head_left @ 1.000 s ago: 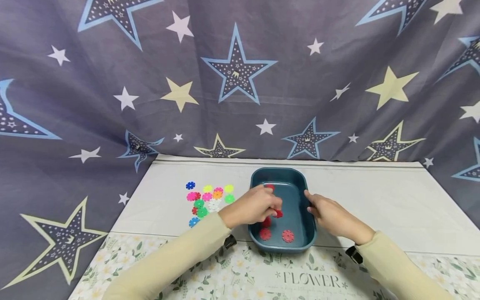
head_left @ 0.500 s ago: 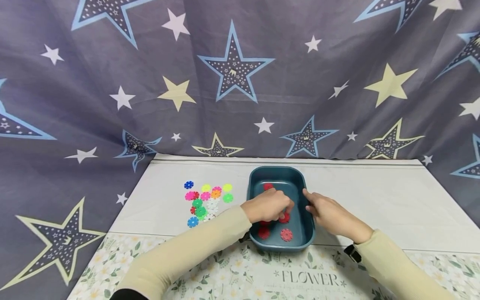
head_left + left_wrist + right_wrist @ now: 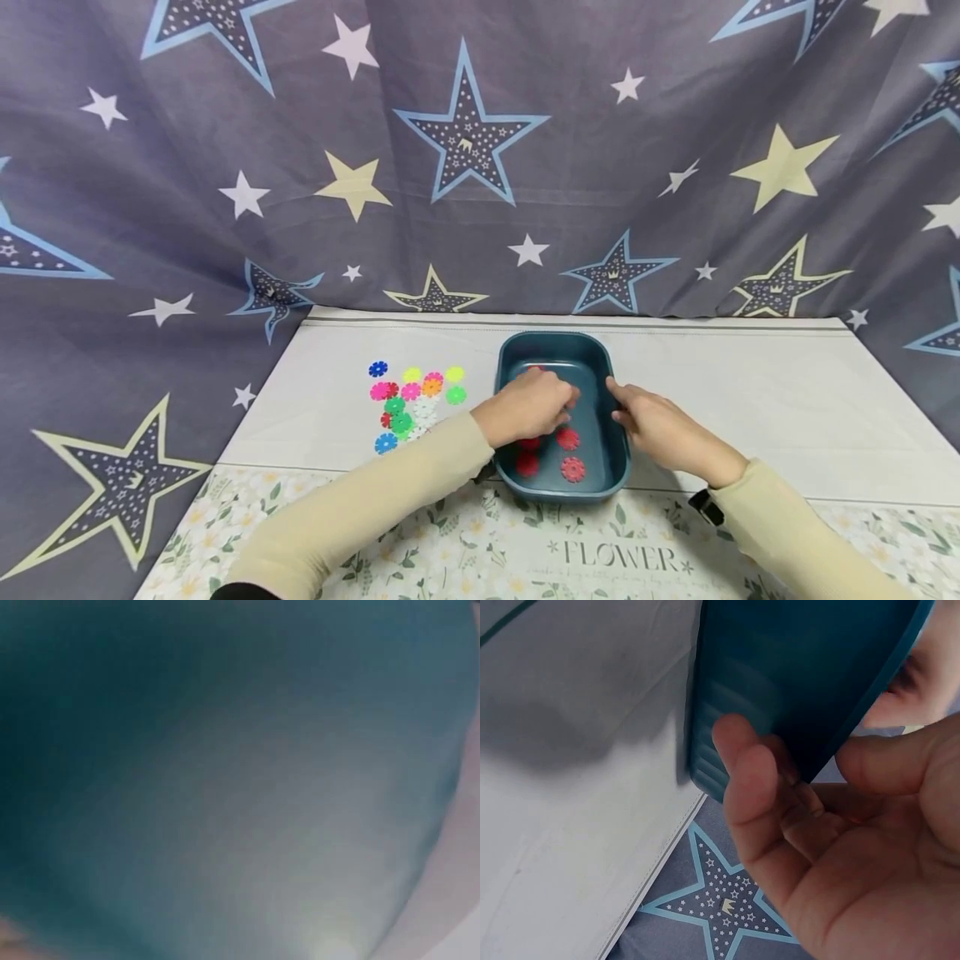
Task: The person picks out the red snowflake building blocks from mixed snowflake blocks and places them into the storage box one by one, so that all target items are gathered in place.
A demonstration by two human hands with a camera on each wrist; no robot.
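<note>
A dark teal plastic tray (image 3: 566,495) stands on the table with several red notched snowflake discs (image 3: 573,469) in it. Over its inside, in the head view, is my left hand (image 3: 525,404), fingers loosely bent and nothing showing between them. One red disc (image 3: 567,439) lies just below those fingertips; others are partly hidden behind the hand. The left wrist view shows mostly the blurred tray wall (image 3: 225,787). My right hand (image 3: 663,425) grips the tray's right side, thumb at the rim and fingers against the outer wall, as the right wrist view shows.
Left of the tray, several snowflake discs (image 3: 402,422) in green, white, pink, yellow, orange, blue and red lie in a loose cluster. A flower-patterned cloth (image 3: 450,550) covers the near table edge. Behind the table hangs a grey star-printed curtain (image 3: 480,242).
My left hand first moved right with a red disc and set it down in the tray. It has since let go and drawn back slightly from it. The right hand keeps its grip.
</note>
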